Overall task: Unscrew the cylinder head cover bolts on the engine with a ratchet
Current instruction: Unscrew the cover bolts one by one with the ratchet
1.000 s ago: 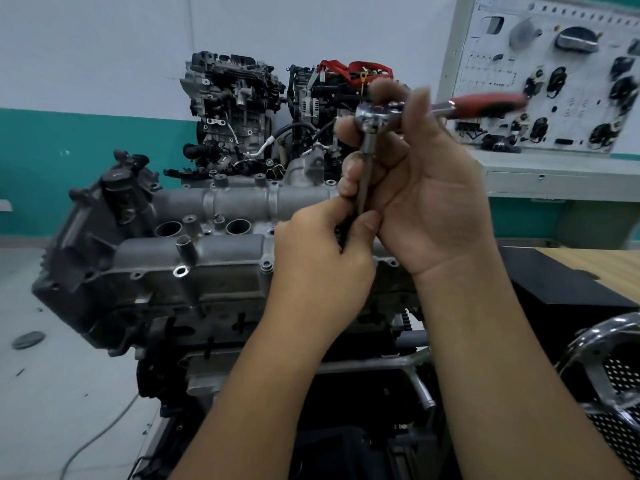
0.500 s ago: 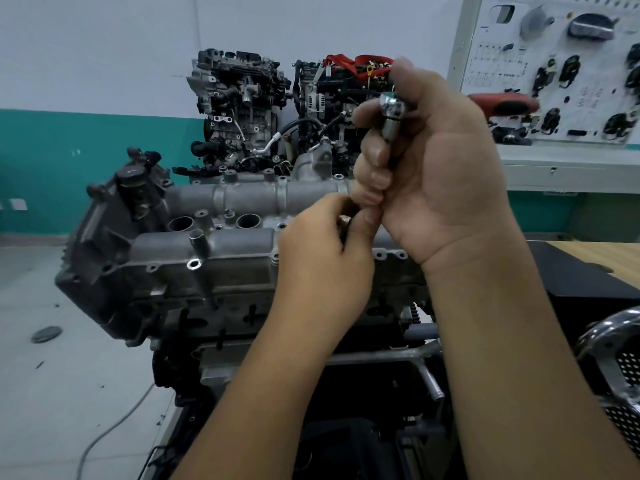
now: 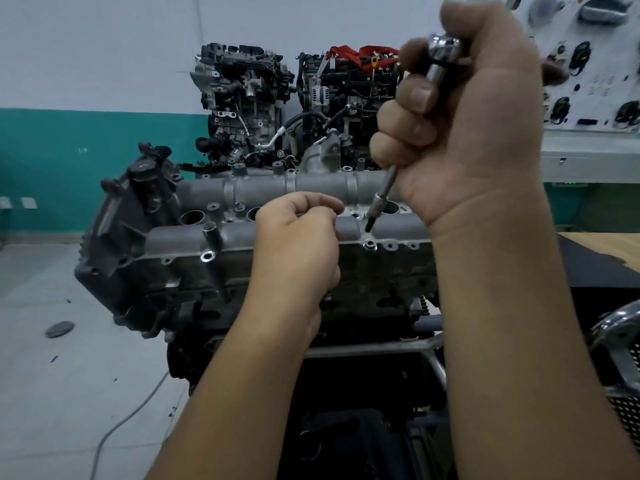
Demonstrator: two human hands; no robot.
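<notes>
The grey cylinder head cover tops the engine in front of me. My right hand grips the ratchet by its chrome head and the extension bar below it. The bar slants down and left. Its dark bit tip hangs just above the cover, over a bolt hole on the front flange. My left hand hovers over the cover's middle, left of the tip and apart from it. Its thumb and forefinger are pinched together, and anything between them is hidden.
Two other engines stand behind. A white panel board on a bench fills the upper right. At the right sit a wooden table and a chrome wheel. On the floor at left lie a cable and a dark disc.
My left hand let go of the extension's lower end and drew left with fingers pinched. My right hand lifted the tool, so the bit tip now shows above the cover.
</notes>
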